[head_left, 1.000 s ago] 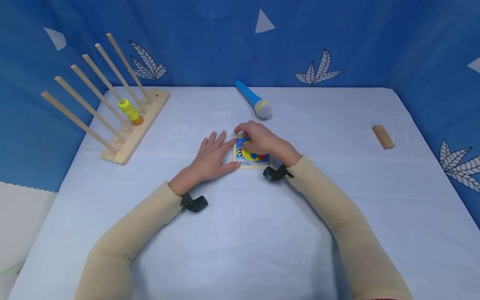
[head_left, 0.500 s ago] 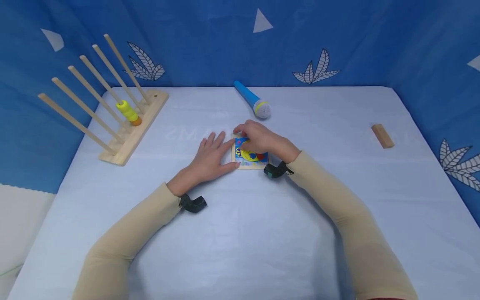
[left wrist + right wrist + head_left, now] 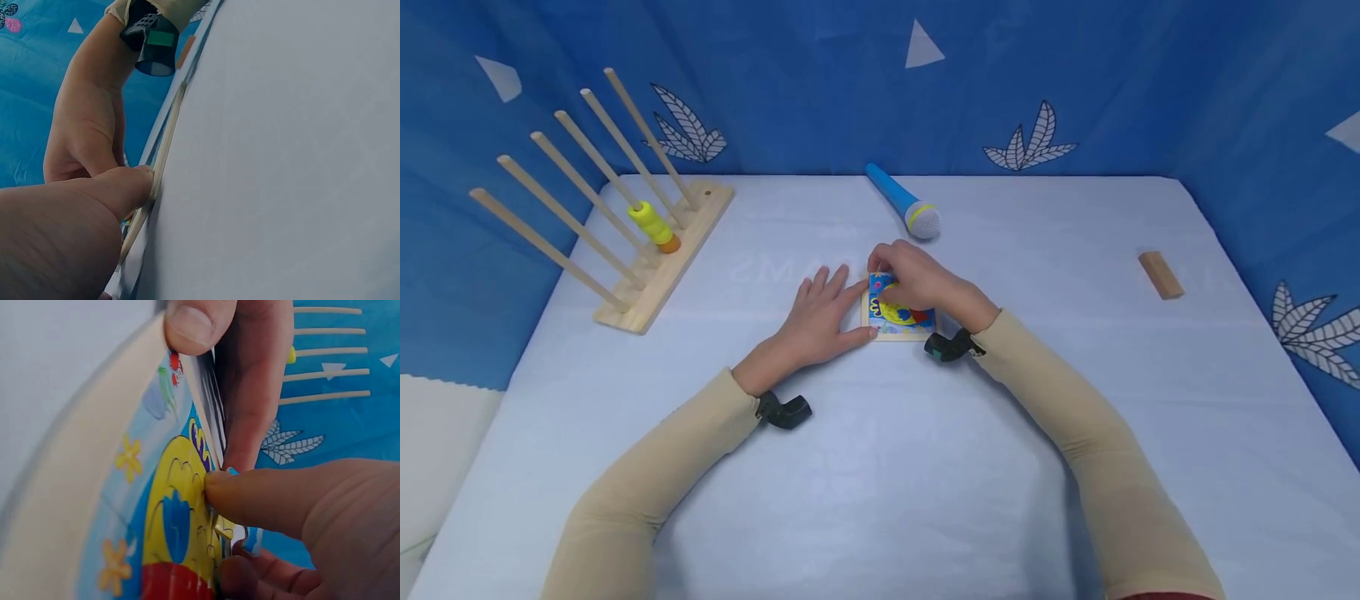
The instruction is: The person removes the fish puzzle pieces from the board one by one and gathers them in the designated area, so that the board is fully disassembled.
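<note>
A small jigsaw puzzle in a pale wooden frame [image 3: 904,337] lies at the middle of the table, with a yellow fish [image 3: 178,515] printed on it. My left hand [image 3: 815,327] lies at its left side, fingers spread, thumb at the lower left corner and forefinger at the upper left. From the right my right hand [image 3: 922,281] reaches over the picture. Its thumb [image 3: 250,494] lies over the fish's edge, and its curled fingers pinch a puzzle piece [image 3: 224,527] with a yellow tab at the upper left. Most of that piece is hidden behind the thumb.
Behind the puzzle lies a blue toy microphone [image 3: 897,193]. A wooden peg rack [image 3: 653,296] with yellow and orange beads [image 3: 651,223] stands at the left back. On the right lies a wooden block [image 3: 1161,275]. Blue cloth walls [image 3: 820,92] enclose the white table.
My right fingers have drawn in slightly at the puzzle's upper left, where the blue corner now covers more of the wooden rim. The left hand keeps its place on the frame.
</note>
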The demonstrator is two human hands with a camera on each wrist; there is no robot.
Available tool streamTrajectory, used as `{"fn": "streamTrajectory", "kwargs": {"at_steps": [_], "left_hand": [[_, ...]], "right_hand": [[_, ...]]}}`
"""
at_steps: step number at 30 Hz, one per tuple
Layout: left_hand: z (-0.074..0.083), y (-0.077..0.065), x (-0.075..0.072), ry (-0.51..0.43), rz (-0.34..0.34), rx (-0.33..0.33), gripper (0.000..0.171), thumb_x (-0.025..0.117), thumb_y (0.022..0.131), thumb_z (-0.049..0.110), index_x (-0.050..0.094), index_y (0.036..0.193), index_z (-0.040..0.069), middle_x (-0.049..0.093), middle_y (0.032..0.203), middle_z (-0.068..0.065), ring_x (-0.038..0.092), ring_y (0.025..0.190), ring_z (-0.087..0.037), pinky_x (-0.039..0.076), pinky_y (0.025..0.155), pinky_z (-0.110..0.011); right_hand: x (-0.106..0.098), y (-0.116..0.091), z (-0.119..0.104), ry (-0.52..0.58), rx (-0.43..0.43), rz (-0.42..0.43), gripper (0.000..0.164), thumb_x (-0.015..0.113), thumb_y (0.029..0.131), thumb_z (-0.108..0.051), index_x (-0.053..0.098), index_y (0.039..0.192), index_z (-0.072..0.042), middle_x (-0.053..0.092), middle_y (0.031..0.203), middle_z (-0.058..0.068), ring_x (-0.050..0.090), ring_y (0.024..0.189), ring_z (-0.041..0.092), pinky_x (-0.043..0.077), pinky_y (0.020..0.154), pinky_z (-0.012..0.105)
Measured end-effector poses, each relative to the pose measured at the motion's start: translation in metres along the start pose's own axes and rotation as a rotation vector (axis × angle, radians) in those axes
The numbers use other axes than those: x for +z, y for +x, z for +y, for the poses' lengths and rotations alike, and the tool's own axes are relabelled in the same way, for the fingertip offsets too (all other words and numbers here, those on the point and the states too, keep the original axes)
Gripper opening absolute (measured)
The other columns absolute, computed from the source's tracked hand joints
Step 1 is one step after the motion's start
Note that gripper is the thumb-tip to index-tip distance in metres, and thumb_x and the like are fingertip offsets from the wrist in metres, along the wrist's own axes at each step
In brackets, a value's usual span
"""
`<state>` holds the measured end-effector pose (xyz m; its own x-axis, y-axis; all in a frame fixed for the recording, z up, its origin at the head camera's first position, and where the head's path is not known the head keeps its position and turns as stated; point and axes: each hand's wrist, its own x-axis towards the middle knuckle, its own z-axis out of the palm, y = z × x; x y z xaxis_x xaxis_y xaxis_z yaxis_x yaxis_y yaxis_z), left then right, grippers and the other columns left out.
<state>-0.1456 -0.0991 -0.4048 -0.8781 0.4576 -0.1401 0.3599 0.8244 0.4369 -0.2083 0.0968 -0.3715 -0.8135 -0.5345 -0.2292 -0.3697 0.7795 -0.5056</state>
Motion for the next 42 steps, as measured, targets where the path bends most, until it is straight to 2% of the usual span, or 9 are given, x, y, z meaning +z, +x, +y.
{"fn": "streamTrajectory", "kwargs": {"at_steps": [7, 12, 16, 21, 27, 34, 42], "left_hand": [[0.001, -0.001, -0.003, -0.006, -0.003, 0.007, 0.081, 0.064, 0.095, 0.051, 0.036, 0.159, 0.013, 0.018, 0.17, -0.023, 0.007, 0.157, -0.05, 0.008, 0.123, -0.069], [0.002, -0.002, -0.003, -0.002, 0.004, 0.006, 0.081, 0.065, 0.094, 0.05, 0.036, 0.159, 0.012, 0.019, 0.169, -0.024, 0.008, 0.157, -0.051, 0.01, 0.123, -0.069], [0.003, -0.001, -0.002, -0.004, 0.001, -0.011, 0.081, 0.065, 0.094, 0.05, 0.036, 0.159, 0.013, 0.018, 0.17, -0.022, 0.007, 0.157, -0.049, 0.009, 0.124, -0.068], [0.004, 0.0, 0.0, -0.009, 0.001, -0.027, 0.082, 0.065, 0.093, 0.05, 0.035, 0.16, 0.013, 0.016, 0.171, -0.02, 0.005, 0.158, -0.047, 0.008, 0.126, -0.066], [0.003, -0.001, 0.0, 0.008, 0.003, -0.035, 0.082, 0.065, 0.093, 0.051, 0.035, 0.16, 0.014, 0.015, 0.171, -0.02, 0.005, 0.159, -0.046, 0.008, 0.126, -0.065], [0.002, -0.003, -0.001, 0.011, 0.003, -0.05, 0.082, 0.065, 0.093, 0.05, 0.034, 0.16, 0.014, 0.016, 0.171, -0.019, 0.005, 0.159, -0.046, 0.008, 0.125, -0.066], [0.002, -0.001, 0.001, -0.009, 0.01, -0.021, 0.082, 0.065, 0.093, 0.051, 0.035, 0.16, 0.013, 0.017, 0.171, -0.02, 0.006, 0.158, -0.047, 0.008, 0.125, -0.066]], "right_hand": [[0.003, -0.004, 0.004, 0.064, -0.085, 0.052, 0.03, 0.071, 0.095, -0.01, 0.06, 0.123, -0.009, 0.069, 0.114, 0.013, 0.062, 0.096, 0.026, 0.055, 0.092, 0.038], [-0.004, -0.011, 0.011, 0.115, -0.128, 0.106, 0.026, 0.067, 0.098, -0.012, 0.064, 0.124, -0.01, 0.07, 0.108, 0.011, 0.061, 0.088, 0.024, 0.054, 0.081, 0.033], [-0.018, -0.027, 0.023, 0.173, -0.084, 0.168, 0.026, 0.068, 0.097, -0.011, 0.066, 0.123, -0.009, 0.07, 0.107, 0.011, 0.06, 0.085, 0.024, 0.053, 0.074, 0.03], [-0.036, -0.052, 0.053, 0.249, 0.044, 0.22, 0.029, 0.068, 0.096, -0.009, 0.065, 0.125, -0.007, 0.068, 0.11, 0.014, 0.064, 0.084, 0.025, 0.055, 0.072, 0.025], [-0.045, -0.07, 0.091, 0.272, 0.166, 0.23, 0.028, 0.067, 0.096, -0.008, 0.065, 0.124, -0.003, 0.065, 0.102, 0.016, 0.068, 0.079, 0.02, 0.059, 0.069, 0.023], [-0.042, -0.074, 0.11, 0.301, 0.156, 0.229, 0.026, 0.065, 0.096, -0.004, 0.068, 0.121, -0.001, 0.065, 0.087, 0.012, 0.063, 0.067, 0.017, 0.052, 0.061, 0.024], [-0.033, -0.074, 0.118, 0.266, 0.158, 0.259, 0.026, 0.067, 0.095, -0.005, 0.07, 0.121, 0.0, 0.066, 0.093, 0.016, 0.058, 0.066, 0.014, 0.047, 0.059, 0.021]]}}
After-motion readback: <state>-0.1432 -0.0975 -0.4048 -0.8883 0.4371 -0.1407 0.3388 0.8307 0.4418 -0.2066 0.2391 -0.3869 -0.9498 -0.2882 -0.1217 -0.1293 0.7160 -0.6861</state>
